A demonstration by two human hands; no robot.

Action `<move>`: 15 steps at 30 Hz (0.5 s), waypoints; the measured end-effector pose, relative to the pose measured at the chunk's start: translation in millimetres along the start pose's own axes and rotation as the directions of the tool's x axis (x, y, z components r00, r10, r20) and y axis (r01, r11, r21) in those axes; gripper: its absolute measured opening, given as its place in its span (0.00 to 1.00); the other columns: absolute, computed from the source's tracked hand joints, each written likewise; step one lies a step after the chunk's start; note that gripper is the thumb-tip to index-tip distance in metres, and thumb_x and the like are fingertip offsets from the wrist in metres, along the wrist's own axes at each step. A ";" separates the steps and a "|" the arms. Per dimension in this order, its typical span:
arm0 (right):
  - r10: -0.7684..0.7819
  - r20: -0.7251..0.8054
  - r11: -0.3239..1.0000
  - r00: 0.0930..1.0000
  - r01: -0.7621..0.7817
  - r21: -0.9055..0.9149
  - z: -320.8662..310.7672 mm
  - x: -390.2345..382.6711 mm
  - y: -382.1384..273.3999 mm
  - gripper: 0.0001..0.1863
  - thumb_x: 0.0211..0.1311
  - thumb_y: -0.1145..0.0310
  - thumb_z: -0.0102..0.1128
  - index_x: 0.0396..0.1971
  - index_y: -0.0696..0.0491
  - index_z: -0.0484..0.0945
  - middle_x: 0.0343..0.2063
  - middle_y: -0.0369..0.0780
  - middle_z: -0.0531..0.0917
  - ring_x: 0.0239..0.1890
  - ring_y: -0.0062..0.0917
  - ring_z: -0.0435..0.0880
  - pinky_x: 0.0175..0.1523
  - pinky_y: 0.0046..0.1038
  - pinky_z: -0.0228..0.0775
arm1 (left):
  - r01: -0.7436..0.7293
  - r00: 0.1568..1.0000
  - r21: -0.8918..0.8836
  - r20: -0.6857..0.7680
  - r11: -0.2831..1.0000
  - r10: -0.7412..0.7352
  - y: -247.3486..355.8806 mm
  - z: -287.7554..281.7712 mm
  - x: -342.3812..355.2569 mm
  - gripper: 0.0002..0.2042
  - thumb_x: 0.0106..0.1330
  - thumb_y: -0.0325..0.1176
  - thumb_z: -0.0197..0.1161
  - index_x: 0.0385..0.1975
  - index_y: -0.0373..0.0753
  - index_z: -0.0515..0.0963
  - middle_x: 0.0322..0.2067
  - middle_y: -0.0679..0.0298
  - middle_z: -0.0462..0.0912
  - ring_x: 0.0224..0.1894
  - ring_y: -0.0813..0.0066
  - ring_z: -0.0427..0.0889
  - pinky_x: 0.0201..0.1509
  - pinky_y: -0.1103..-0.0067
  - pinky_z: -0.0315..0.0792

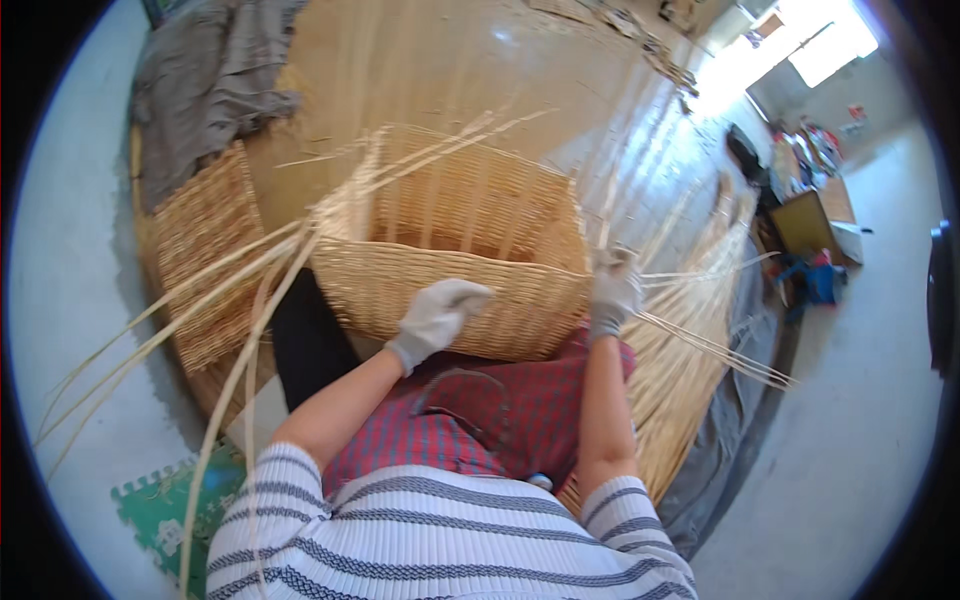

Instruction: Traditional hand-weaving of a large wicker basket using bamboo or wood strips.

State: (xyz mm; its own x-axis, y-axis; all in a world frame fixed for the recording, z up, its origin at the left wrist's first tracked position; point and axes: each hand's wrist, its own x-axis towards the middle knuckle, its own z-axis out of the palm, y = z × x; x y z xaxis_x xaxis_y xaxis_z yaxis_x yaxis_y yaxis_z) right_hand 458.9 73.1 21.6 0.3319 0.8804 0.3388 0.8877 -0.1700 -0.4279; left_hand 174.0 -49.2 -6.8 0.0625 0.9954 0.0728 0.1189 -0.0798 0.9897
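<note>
A rectangular woven straw basket (455,283) stands tilted against my lap, its opening facing up and away from me. My left hand (440,315), in a pale work glove, is closed in front of the basket's near wall; whatever is in its fingers, if anything, is hidden. At the right corner of the rim, my gloved right hand (615,287) is closed around straw strands (700,345), whose loose ends fan out to the right. More long strands (235,262) stick out from the basket's left corner, some hanging down past my left arm.
A flat woven panel (208,255) leans at the left below a grey cloth (205,75). To the right lies a large bundle of straw (680,370) on dark sheeting. A green foam mat (175,510) is at lower left. Boxes and clutter (815,225) stand farther right.
</note>
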 end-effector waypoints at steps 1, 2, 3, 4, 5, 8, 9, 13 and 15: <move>0.026 -0.103 0.987 0.994 -0.009 0.163 -3.5 -11.6 -9.1 0.16 0.67 0.59 0.61 0.48 0.52 0.80 0.32 0.40 0.81 0.37 0.31 0.81 0.47 0.35 0.73 | -0.006 0.974 -0.152 -0.224 0.988 -0.028 -23.6 -37.3 -19.8 0.10 0.67 0.20 0.60 0.45 0.38 0.82 0.36 0.63 0.84 0.36 0.73 0.83 0.41 0.76 0.79; 0.020 -0.085 0.984 0.996 -0.005 0.178 -1.7 -23.7 -24.3 0.16 0.67 0.59 0.61 0.48 0.52 0.80 0.32 0.40 0.81 0.37 0.31 0.81 0.47 0.35 0.73 | 0.033 0.860 -0.314 -0.475 0.949 -0.187 -32.5 -68.7 -32.7 0.08 0.68 0.20 0.60 0.44 0.35 0.81 0.32 0.67 0.81 0.31 0.80 0.80 0.36 0.81 0.77; 0.038 -0.283 0.924 0.958 0.074 0.374 -0.3 -35.6 -39.1 0.16 0.66 0.66 0.60 0.51 0.53 0.78 0.36 0.41 0.82 0.41 0.31 0.81 0.52 0.34 0.71 | -0.075 0.759 -0.247 -0.643 0.966 -0.105 -37.6 -105.8 -44.8 0.07 0.69 0.21 0.61 0.44 0.34 0.80 0.32 0.66 0.82 0.30 0.81 0.80 0.34 0.82 0.76; 0.105 -0.464 0.826 0.880 0.182 0.533 1.8 -48.9 -53.7 0.18 0.64 0.74 0.60 0.54 0.55 0.76 0.40 0.41 0.82 0.45 0.32 0.80 0.57 0.34 0.70 | -0.172 0.629 -0.160 -0.777 0.972 -0.017 -40.2 -137.2 -50.3 0.07 0.69 0.22 0.61 0.44 0.33 0.80 0.31 0.65 0.82 0.29 0.82 0.79 0.33 0.83 0.75; 0.047 -0.405 0.707 0.913 0.256 0.659 7.0 -72.0 -74.7 0.17 0.68 0.78 0.54 0.56 0.59 0.73 0.47 0.44 0.80 0.51 0.29 0.78 0.61 0.31 0.68 | -0.213 0.613 -0.212 -0.789 0.954 -0.039 -30.4 -154.3 -46.6 0.07 0.69 0.22 0.62 0.45 0.33 0.79 0.31 0.66 0.82 0.29 0.83 0.78 0.33 0.84 0.74; -0.450 0.205 0.610 0.869 0.132 0.781 40.2 -163.5 -140.3 0.16 0.64 0.81 0.54 0.50 0.54 0.79 0.45 0.40 0.84 0.47 0.28 0.82 0.55 0.29 0.74 | -0.134 0.587 -0.021 -0.807 0.991 0.062 -8.6 -191.4 -42.0 0.04 0.68 0.26 0.66 0.38 0.34 0.82 0.27 0.68 0.83 0.27 0.85 0.76 0.29 0.86 0.69; -0.645 0.201 0.529 0.737 0.240 0.814 13.2 -192.3 -190.2 0.15 0.62 0.79 0.57 0.47 0.51 0.81 0.43 0.42 0.85 0.45 0.33 0.84 0.52 0.31 0.76 | -0.082 0.595 0.001 -0.802 0.997 0.050 2.9 -190.9 -42.7 0.04 0.68 0.27 0.66 0.37 0.34 0.82 0.25 0.67 0.83 0.26 0.84 0.76 0.28 0.85 0.69; -0.883 0.230 0.417 0.410 0.455 0.787 -11.8 -243.5 -284.4 0.18 0.56 0.65 0.68 0.49 0.48 0.82 0.33 0.45 0.83 0.38 0.43 0.83 0.45 0.38 0.77 | -0.072 0.637 -0.034 -0.770 0.997 0.020 -24.4 -176.1 -63.8 0.07 0.67 0.30 0.67 0.36 0.32 0.83 0.30 0.62 0.85 0.34 0.76 0.82 0.41 0.80 0.77; -0.904 0.302 0.428 0.304 0.600 0.676 -16.1 -254.1 -313.4 0.15 0.59 0.56 0.65 0.42 0.49 0.83 0.26 0.43 0.80 0.33 0.41 0.83 0.36 0.42 0.75 | -0.027 0.683 0.111 -0.724 0.993 0.099 -37.1 -177.2 -68.8 0.08 0.67 0.30 0.67 0.41 0.33 0.83 0.35 0.61 0.86 0.39 0.74 0.84 0.46 0.78 0.78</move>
State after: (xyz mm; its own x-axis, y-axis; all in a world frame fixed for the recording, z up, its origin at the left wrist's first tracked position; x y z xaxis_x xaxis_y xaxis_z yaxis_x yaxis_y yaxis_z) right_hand 101.5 -104.4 83.1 -0.7974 0.5550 0.2368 0.3629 0.7547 -0.5466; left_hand -10.3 -105.3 -26.7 -0.6629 0.7102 0.2372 0.2261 -0.1122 0.9676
